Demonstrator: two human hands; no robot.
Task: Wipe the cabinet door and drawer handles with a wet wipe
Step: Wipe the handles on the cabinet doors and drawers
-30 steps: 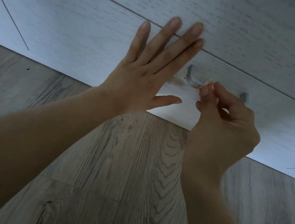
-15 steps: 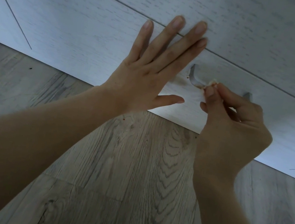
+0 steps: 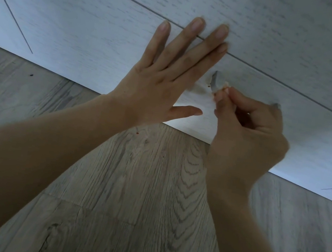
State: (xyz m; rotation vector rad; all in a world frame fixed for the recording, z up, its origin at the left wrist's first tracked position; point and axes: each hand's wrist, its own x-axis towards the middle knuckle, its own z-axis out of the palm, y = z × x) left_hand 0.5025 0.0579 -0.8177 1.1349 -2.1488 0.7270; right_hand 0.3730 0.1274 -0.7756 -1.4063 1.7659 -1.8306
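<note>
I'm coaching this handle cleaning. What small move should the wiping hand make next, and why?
Probably slide the right hand along the handle toward its far end. It pinches the wipe near the handle's left end, while the left hand lies flat on the drawer front.

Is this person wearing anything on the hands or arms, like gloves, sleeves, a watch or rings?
Nothing shows. The left hand and right hand are bare, with no gloves, rings or watch. Both forearms are uncovered as far as the picture's edge, so no sleeve is in view. The fingernails that show look short and unpainted.
</note>
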